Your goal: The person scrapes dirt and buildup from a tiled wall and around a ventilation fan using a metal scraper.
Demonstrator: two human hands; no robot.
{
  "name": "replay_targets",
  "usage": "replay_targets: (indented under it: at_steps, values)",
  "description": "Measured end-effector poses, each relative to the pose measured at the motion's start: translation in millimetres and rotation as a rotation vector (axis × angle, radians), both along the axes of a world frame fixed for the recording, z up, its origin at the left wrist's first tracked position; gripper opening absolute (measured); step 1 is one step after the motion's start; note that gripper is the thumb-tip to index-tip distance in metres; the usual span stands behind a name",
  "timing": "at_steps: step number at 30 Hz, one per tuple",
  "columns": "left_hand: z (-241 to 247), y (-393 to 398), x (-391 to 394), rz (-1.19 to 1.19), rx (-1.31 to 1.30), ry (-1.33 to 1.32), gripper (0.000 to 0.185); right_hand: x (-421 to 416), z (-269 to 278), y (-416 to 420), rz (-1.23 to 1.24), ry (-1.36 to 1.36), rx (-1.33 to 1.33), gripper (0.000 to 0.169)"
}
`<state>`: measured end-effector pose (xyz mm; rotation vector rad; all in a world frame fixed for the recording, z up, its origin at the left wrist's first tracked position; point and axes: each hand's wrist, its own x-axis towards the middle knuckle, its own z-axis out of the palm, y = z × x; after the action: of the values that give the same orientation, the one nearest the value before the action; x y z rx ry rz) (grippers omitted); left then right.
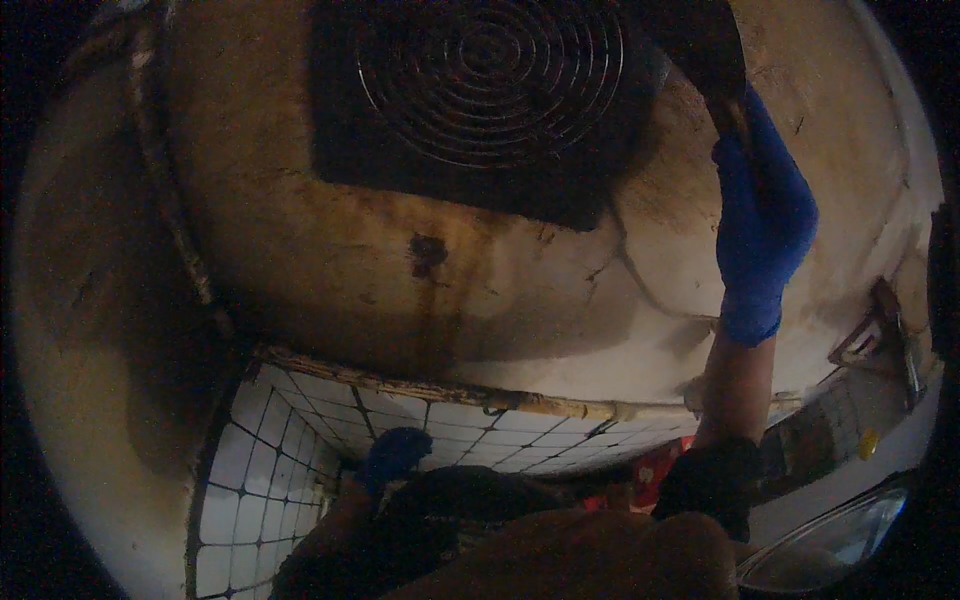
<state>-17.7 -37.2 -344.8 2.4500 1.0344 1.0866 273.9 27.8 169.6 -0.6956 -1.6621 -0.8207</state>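
A round wire grille of concentric rings (491, 97) sits over a dark square panel (450, 184) on a stained, pale surface (525, 300). To its right my right hand (765, 217), in a blue glove, is raised and closed round the lower end of a dark curved object (697, 45); a narrow brownish part shows by the fingers. What that object is cannot be told. Low at the left, my left hand (397, 454), also blue-gloved, is near the white tiled wall (259, 469); whether it holds anything is too dark to tell.
A pipe or cable (169, 187) runs down the left side. A worn edge strip (450, 390) borders the tiles. At the right are a triangular bracket (862, 345), a small yellow thing (868, 444) and a clear curved rim (832, 540). Red items (652, 476) show behind my right arm.
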Motion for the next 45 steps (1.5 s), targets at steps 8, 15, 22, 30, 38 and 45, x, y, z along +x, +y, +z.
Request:
replay_targets:
  at_steps: [8, 15, 22, 30, 38, 45]
  values:
    - [-1, -1, 2, 0.128, -0.142, 0.101, 0.023, 19, 37, -7, -0.098, -0.368, 0.120, 0.033]
    - [9, 18, 8, -0.089, -0.280, -0.165, 0.027, 28, 90, -31, -0.263, -0.520, 0.032, 0.033]
    - [55, -2, 13, -0.057, -0.070, -0.076, 0.027, -49, 72, -20, -0.123, -0.315, -0.125, 0.031]
    - [-19, 15, 8, -0.038, 0.273, -0.038, 0.028, 5, 82, -37, -0.113, -0.391, -0.074, 0.037]
    - [31, 0, -4, -0.008, 0.154, 0.071, 0.037, 18, 77, -21, -0.052, -0.283, -0.180, 0.038]
    - [-22, 22, 1, -0.064, 0.040, 0.103, 0.038, 6, 107, 3, -0.096, -0.179, -0.316, 0.037]
